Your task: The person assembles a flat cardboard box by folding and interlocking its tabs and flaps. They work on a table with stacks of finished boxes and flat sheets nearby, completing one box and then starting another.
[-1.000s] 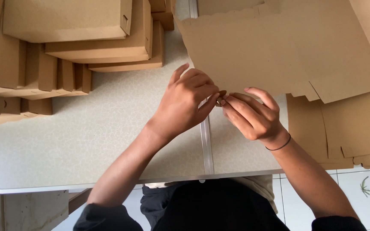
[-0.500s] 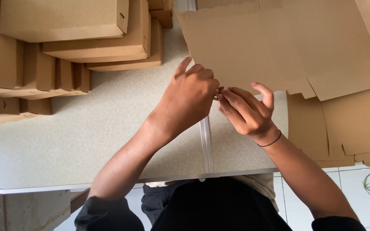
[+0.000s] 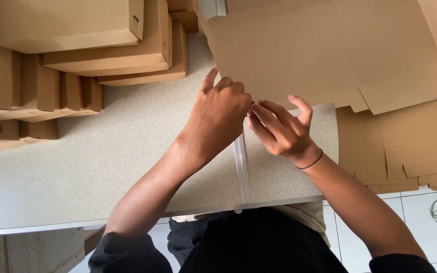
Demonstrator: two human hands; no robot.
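Observation:
A large flat brown cardboard sheet [image 3: 330,50] with cut flaps lies across the upper right of the pale table [image 3: 92,167]. My left hand [image 3: 221,119] curls over the sheet's near edge, fingers pinching it. My right hand [image 3: 279,129] meets it fingertip to fingertip at the same edge, thumb raised against the cardboard. A thin dark band circles my right wrist. What lies between the fingertips is hidden.
Folded brown cardboard boxes [image 3: 102,45] are stacked at the upper left, with more flattened pieces [image 3: 26,111] beside them. More die-cut cardboard sheets [image 3: 405,146] overhang the table's right side. A metal seam [image 3: 242,172] splits the tabletop. White floor tiles [image 3: 431,217] show at lower right.
Both hands have shifted slightly up and away from me, staying together at the sheet's edge. My right thumb has lifted onto the cardboard.

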